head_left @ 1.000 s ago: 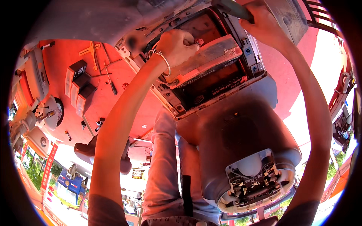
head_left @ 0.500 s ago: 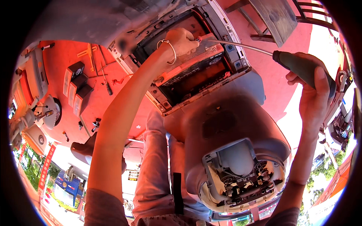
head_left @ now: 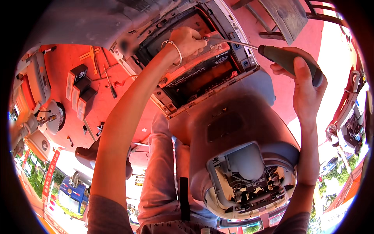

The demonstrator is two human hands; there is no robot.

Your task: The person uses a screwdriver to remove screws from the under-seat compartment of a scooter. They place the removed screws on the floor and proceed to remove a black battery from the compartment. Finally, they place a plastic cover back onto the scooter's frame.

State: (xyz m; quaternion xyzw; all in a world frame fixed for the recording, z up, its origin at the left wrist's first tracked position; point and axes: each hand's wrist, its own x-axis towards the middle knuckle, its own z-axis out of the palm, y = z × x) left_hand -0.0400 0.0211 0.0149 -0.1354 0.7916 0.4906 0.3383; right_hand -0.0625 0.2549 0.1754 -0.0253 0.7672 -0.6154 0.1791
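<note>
My right hand (head_left: 307, 87) is wrapped round the dark green handle of a long screwdriver (head_left: 286, 58). Its metal shaft reaches left to the top end of a battery (head_left: 199, 71), where the tip meets my left fingertips. Over the battery, my left hand (head_left: 186, 41) is closed in a pinch at that end; whatever small part sits between thumb and finger is mostly hidden. The battery lies tilted in the open rectangular bay of a scooter body (head_left: 222, 89), framed by a pale rim (head_left: 243, 37).
Grey body panels with an exposed mechanism (head_left: 251, 183) stand close in front of me. On the red floor at left lie dark boxes (head_left: 80, 91), another screwdriver (head_left: 112, 89) and a yellow tool (head_left: 90, 58). A wooden bench (head_left: 284, 17) stands at the far right.
My right hand has moved left with the screwdriver, and its shaft now reaches farther toward the left fingertips. The left hand has stayed nearly in place.
</note>
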